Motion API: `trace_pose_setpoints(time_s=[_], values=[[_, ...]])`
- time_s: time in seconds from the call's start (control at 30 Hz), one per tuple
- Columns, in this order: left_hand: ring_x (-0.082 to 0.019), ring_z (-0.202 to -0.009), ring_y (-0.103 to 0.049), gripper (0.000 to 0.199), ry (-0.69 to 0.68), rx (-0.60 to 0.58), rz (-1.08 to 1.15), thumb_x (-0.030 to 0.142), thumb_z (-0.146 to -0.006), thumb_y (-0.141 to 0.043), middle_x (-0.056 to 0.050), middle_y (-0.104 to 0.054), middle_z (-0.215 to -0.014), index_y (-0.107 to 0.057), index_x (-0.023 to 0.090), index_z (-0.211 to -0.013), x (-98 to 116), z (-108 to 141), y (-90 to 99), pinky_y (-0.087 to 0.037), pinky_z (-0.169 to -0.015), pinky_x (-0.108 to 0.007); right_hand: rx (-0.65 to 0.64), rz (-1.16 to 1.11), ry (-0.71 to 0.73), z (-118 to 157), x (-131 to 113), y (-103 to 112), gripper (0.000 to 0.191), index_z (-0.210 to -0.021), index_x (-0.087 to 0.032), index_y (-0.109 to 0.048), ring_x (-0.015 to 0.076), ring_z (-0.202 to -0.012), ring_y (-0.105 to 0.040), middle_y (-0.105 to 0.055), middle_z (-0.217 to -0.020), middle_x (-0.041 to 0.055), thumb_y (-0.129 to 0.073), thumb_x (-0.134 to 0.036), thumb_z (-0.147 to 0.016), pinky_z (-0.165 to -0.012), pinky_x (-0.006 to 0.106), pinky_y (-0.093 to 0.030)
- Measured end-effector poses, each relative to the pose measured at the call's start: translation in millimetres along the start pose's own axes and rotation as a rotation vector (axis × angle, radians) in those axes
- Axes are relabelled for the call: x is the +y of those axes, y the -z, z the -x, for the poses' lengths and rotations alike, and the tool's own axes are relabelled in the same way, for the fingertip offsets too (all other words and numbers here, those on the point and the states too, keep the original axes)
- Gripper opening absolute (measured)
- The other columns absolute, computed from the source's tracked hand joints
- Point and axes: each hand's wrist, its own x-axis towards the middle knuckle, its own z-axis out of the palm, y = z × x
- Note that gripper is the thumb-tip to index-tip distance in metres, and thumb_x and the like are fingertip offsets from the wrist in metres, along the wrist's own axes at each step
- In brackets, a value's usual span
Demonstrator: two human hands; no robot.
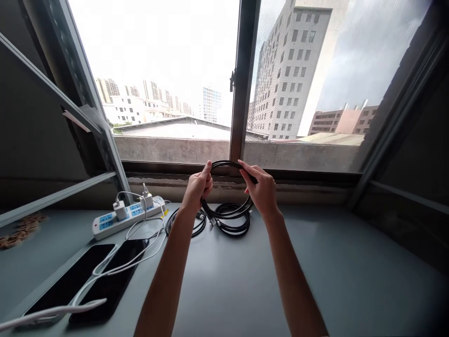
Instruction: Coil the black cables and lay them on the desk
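Note:
A coiled black cable [229,216] is held up in a loop between my two hands, above the grey table. My left hand [199,186] is closed round the loop's left side, thumb on top. On the right side, my right hand [258,186] pinches the loop with thumb and fingers. Below and behind it, another coiled black cable [236,230] lies on the table, and a further black coil [199,227] lies to its left, partly hidden by my left forearm. A connector end hangs near the bottom of the held loop.
On the left, a white power strip [129,217] carries two plugged-in chargers. White cables run across two dark phones [72,278] [112,285] on the table [224,290]. A metal frame [105,121] stands at the left; a window frame [242,84] rises behind.

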Motion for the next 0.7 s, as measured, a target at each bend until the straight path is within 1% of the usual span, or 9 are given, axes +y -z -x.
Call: trace_pose_setpoints(time_s=[0.1, 0.17, 0.23, 0.3, 0.4, 0.47, 0.5, 0.63, 0.7], values=[[-0.005, -0.034, -0.039, 0.043, 0.071, -0.026, -0.319, 0.055, -0.077, -0.055, 0.009, -0.035, -0.046, -0.035, 0.019, -0.063, -22.0, -11.6, 3.0, -0.029, -0.034, -0.015, -0.092, 0.085, -0.182, 1.0, 22.1, -11.2, 0.034, -0.123, -0.031, -0.056, 0.0088, -0.054, -0.058, -0.066, -0.098, -0.0003, -0.044, -0.033, -0.092, -0.061, 0.022, -0.045], [-0.010, -0.047, -0.054, 0.030, 0.144, -0.101, -0.605, 0.041, -0.076, -0.061, 0.004, -0.049, -0.056, -0.044, 0.017, -0.079, -40.4, -19.2, 6.0, -0.040, -0.040, -0.016, -0.143, 0.118, -0.285, 3.8, 40.6, -21.3, 0.036, -0.125, -0.026, -0.055, 0.0102, -0.056, -0.060, -0.066, -0.104, 0.0036, -0.041, -0.031, -0.092, -0.064, 0.024, -0.047], [-0.014, -0.057, -0.061, 0.023, 0.210, -0.151, -0.794, 0.024, -0.075, -0.061, -0.001, -0.058, -0.067, -0.048, 0.013, -0.091, -59.5, -25.1, 8.0, -0.046, -0.045, -0.019, -0.221, 0.135, -0.353, 8.5, 59.9, -30.6, 0.036, -0.122, -0.022, -0.058, 0.0111, -0.053, -0.060, -0.069, -0.096, 0.0048, -0.042, -0.030, -0.091, -0.065, 0.026, -0.049], [-0.018, -0.068, -0.064, 0.026, 0.244, -0.138, -0.882, 0.011, -0.074, -0.056, -0.007, -0.062, -0.079, -0.051, 0.010, -0.099, -77.2, -28.4, 7.3, -0.049, -0.051, -0.022, -0.330, 0.154, -0.399, 14.2, 77.5, -37.6, 0.034, -0.118, -0.024, -0.061, 0.0125, -0.056, -0.063, -0.071, -0.086, 0.0023, -0.050, -0.027, -0.086, -0.069, 0.027, -0.050], [-0.024, -0.096, -0.061, 0.047, 0.247, -0.088, -1.028, 0.002, -0.074, -0.051, -0.017, -0.058, -0.110, -0.046, 0.010, -0.120, -98.0, -28.5, 0.4, -0.051, -0.071, -0.027, -0.468, 0.201, -0.427, 23.8, 97.9, -45.5, 0.043, -0.119, -0.028, -0.059, 0.0180, -0.087, -0.065, -0.069, -0.101, 0.0020, -0.063, -0.022, -0.077, -0.081, 0.031, -0.049], [-0.025, -0.107, -0.056, 0.053, 0.255, -0.063, -1.113, 0.002, -0.078, -0.049, -0.018, -0.050, -0.124, -0.040, 0.014, -0.129, -107.8, -26.4, -6.3, -0.049, -0.082, -0.031, -0.539, 0.239, -0.440, 31.0, 107.2, -51.9, 0.045, -0.122, -0.025, -0.056, 0.0208, -0.104, -0.059, -0.063, -0.115, 0.0046, -0.064, -0.024, -0.078, -0.087, 0.037, -0.047], [-0.025, -0.107, -0.055, 0.051, 0.267, -0.054, -1.153, 0.006, -0.082, -0.050, -0.017, -0.048, -0.127, -0.039, 0.015, -0.130, -111.7, -25.1, -9.5, -0.048, -0.084, -0.034, -0.572, 0.261, -0.450, 35.0, 110.8, -55.9, 0.043, -0.122, -0.023, -0.055, 0.0213, -0.107, -0.057, -0.060, -0.118, 0.0061, -0.063, -0.026, -0.080, -0.088, 0.040, -0.047], [-0.021, -0.100, -0.057, 0.032, 0.329, -0.040, -1.301, 0.027, -0.087, -0.053, -0.011, -0.054, -0.118, -0.052, 0.013, -0.116, -122.2, -22.4, -17.8, -0.049, -0.084, -0.041, -0.665, 0.354, -0.484, 50.0, 120.4, -73.1, 0.035, -0.119, -0.018, -0.054, 0.0218, -0.108, -0.054, -0.057, -0.119, 0.0085, -0.056, -0.031, -0.086, -0.091, 0.045, -0.044], [-0.020, -0.098, -0.058, 0.030, 0.352, -0.046, -1.361, 0.030, -0.086, -0.055, -0.010, -0.057, -0.112, -0.055, 0.012, -0.110, -125.5, -23.0, -18.7, -0.050, -0.083, -0.040, -0.686, 0.383, -0.475, 54.1, 123.6, -79.3, 0.032, -0.117, -0.018, -0.055, 0.0218, -0.109, -0.053, -0.055, -0.120, 0.0083, -0.055, -0.030, -0.087, -0.092, 0.045, -0.044]])
